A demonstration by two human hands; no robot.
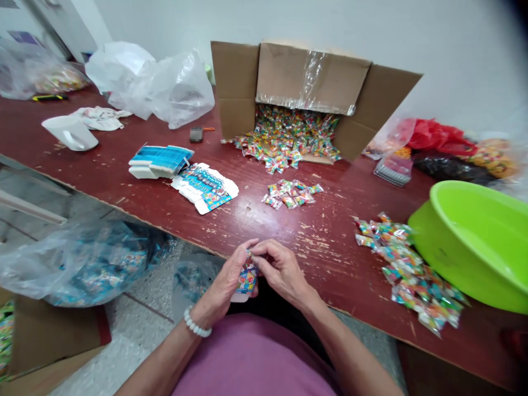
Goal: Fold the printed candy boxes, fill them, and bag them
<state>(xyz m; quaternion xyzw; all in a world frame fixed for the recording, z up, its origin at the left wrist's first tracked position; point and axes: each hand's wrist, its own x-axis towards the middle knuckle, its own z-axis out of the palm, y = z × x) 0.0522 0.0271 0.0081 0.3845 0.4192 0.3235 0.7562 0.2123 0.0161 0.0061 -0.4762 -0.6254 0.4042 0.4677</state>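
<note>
A small printed carton [246, 279], blue with colourful pictures, is held upright just off the table's front edge. My left hand [231, 276] is wrapped round its side, with the thumb up along it. The fingers of my right hand [282, 270] are closed at the carton's top edge, thumb and forefinger pinching there. Part of the carton is hidden behind my fingers. Beyond my hands lies a small pile of wrapped candies [292, 193]. Flat printed carton blanks [206, 186] lie to its left, next to a stack of folded blanks [161, 160].
A cardboard box [236, 82] on its side spills wrapped candies [295, 129]. At right stand a green basin [437, 242] and more wrapped candies [406, 269]. A white pitcher [72, 132], plastic bags [165, 82] and a small brush [197, 135] are at left. A bag of cartons [103, 264] sits below.
</note>
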